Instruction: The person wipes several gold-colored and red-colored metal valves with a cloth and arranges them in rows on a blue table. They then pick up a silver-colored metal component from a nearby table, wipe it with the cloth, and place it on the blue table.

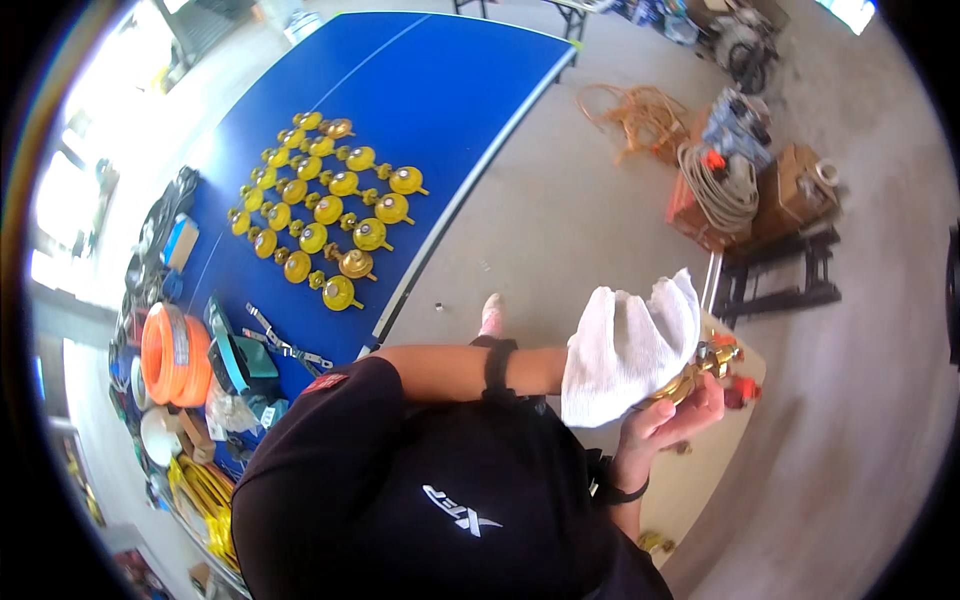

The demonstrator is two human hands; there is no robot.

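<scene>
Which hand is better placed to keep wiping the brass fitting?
The left hand: it is wrapped in the white cloth, which lies against the brass fitting. The right hand grips it from below.

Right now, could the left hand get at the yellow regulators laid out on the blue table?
Probably not straight away. The left hand is wrapped in a white cloth pressed on the brass fitting held by the right hand. The yellow regulators lie well off on the blue table, though nothing blocks the way.
</scene>
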